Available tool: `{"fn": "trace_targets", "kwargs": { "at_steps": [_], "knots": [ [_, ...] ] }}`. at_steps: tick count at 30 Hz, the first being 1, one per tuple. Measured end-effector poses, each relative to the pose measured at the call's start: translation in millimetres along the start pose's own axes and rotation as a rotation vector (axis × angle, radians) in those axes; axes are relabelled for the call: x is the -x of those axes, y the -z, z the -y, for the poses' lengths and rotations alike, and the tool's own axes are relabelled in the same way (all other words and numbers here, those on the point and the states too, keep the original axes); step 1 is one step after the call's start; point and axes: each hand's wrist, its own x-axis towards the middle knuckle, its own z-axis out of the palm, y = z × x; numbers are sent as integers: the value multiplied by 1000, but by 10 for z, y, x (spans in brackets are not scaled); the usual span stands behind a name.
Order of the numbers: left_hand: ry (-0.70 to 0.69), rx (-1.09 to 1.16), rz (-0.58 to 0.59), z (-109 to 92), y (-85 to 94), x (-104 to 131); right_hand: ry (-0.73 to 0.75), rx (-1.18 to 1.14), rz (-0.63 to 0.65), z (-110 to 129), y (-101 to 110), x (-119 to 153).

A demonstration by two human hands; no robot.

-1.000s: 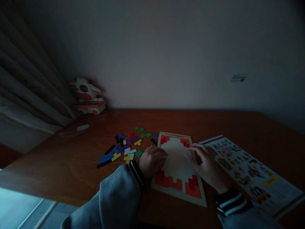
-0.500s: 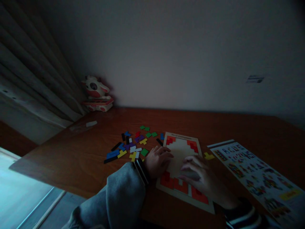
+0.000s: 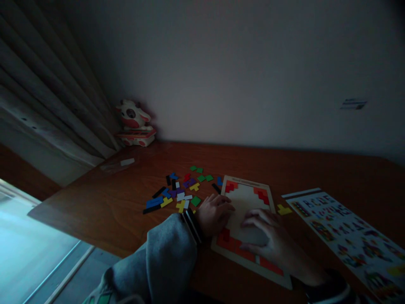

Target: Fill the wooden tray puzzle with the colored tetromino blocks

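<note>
Overlying the board (image 3: 243, 198), the right hand (image 3: 272, 236) is held with thumb and fingers parted. The left hand (image 3: 215, 215) is laid across the board's left edge; its grip cannot be told. The board is supported by the table (image 3: 95, 211). Red pieces (image 3: 262, 196) are set at its ends. Right of it, a yellow piece (image 3: 284, 209) and a sheet (image 3: 341, 223) are placed; left, loose pieces (image 3: 180, 196) are scattered.

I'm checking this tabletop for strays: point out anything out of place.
A single yellow piece lies by itself between the board and the printed sheet, whereas the other loose pieces are scattered left of the board.
</note>
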Motion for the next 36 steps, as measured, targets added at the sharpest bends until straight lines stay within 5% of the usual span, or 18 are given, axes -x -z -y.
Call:
{"fn": "trace_targets", "kwargs": {
  "at_steps": [6, 12, 16, 24, 36],
  "knots": [
    [23, -112, -10, 140, 120, -58, -14, -62, -120, -11, 24, -27],
    [264, -428, -46, 627, 452, -28, -55, -84, -270, -116, 47, -27],
    [369, -511, -55, 844, 555, 21, -32, -81, -206, -111, 45, 0],
    [332, -530, -37, 728, 427, 8, -5, -34, -16, -48, 18, 17],
    [384, -530, 18, 671, 401, 16, -24, -56, -51, -54, 22, 20]
  ]
}}
